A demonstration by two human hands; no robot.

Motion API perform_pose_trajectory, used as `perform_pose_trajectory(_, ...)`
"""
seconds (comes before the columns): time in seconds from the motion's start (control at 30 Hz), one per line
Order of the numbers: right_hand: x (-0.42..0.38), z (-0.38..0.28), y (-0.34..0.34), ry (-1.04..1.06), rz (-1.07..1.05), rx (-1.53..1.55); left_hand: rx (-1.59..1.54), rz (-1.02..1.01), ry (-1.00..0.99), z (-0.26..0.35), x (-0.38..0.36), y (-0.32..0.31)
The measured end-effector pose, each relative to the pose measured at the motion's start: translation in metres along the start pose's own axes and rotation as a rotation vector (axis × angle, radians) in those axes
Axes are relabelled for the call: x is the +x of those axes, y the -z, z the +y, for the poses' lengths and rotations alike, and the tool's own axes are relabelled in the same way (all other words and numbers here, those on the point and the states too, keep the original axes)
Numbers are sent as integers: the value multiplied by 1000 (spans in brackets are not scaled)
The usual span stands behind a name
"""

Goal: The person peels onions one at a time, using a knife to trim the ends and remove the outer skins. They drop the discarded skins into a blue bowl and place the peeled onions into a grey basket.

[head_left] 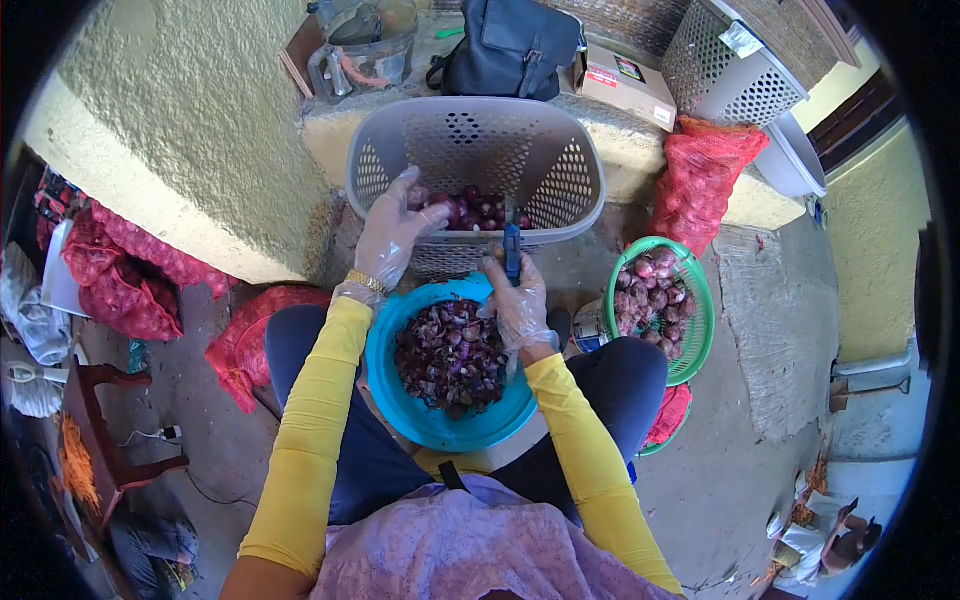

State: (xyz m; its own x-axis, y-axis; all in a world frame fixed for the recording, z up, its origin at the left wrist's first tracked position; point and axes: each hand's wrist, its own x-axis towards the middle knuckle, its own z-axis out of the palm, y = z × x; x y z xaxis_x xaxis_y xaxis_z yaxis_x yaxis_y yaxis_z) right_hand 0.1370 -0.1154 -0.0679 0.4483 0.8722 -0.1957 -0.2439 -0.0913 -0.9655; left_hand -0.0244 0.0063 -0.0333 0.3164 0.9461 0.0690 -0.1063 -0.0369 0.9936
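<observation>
My left hand (398,228), in a clear plastic glove, reaches over the near rim of a grey laundry-style basket (475,115). Its fingers are spread beside the red onions (480,212) in the basket, and I see nothing gripped in them. My right hand (520,300), gloved too, is closed around the blue handle of a knife (512,250), whose blade points away from me. Below both hands, between my knees, a blue basin (430,430) holds a heap of onion skins and trimmings (452,355).
To the right stands a green basket (700,345) of onions. Red mesh sacks (705,180) of onions are at the back right and on the left. A black backpack (515,50), a cardboard box (625,85) and a jug (365,55) sit on the ledge behind.
</observation>
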Motion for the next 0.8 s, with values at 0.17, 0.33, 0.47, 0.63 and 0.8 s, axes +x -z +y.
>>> perform_pose_trajectory(0.17,-6,-13,9,-93,-135,37,127,21,-91,-7,5,14)
perform_pose_trajectory(0.33,-14,-31,11,-276,-186,137,140,-123,-37,9,-7,3)
perform_pose_trajectory(0.47,-21,-37,15,-139,-288,28,64,-305,155,2,-10,3)
perform_pose_trajectory(0.63,-31,-38,19,-145,-288,59,-152,-511,296,30,-35,-6)
perform_pose_trajectory(0.8,-37,-26,35,-30,-350,-262,144,-542,181,-4,-37,21)
